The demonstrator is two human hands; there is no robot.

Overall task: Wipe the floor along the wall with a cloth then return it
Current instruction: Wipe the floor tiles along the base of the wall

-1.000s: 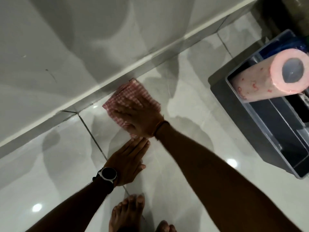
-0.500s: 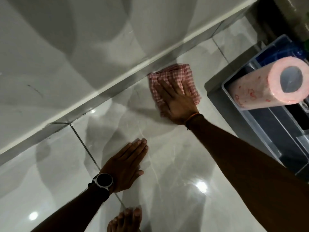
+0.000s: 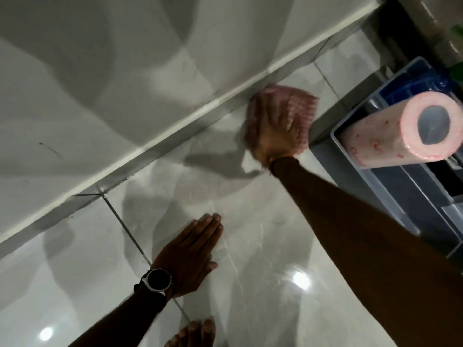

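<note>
Red-and-white checked cloth (image 3: 298, 113) lies flat on the glossy floor tile (image 3: 250, 234) at the far right of the scene, its far edge close against the grey skirting (image 3: 175, 139) at the foot of the white wall (image 3: 112, 83). It is blurred, so the weave and the exact edges are hard to make out. The right hand (image 3: 271, 131) lies on top of it, palm down with the fingers spread flat, pressing the cloth to the tile rather than gripping it; a thin band shows at the wrist. Just right of the cloth stands a grey plastic bin (image 3: 325, 144), and whether the cloth touches its near corner cannot be told. A pink patterned paper towel roll (image 3: 390, 136) lies tilted across the bin's rim, its hollow core facing the camera, with something blue (image 3: 413, 86) behind it inside the bin.

The left hand (image 3: 190, 256) is well apart from the cloth, nearer and to the left, laid flat and empty on the tile with the fingers together and pointing toward the wall. A black wristwatch (image 3: 158, 280) sits on that wrist. A dark grout line (image 3: 130, 234) runs under the wrist toward the skirting. At the near edge, bare toes (image 3: 193, 334) rest on the floor.
</note>
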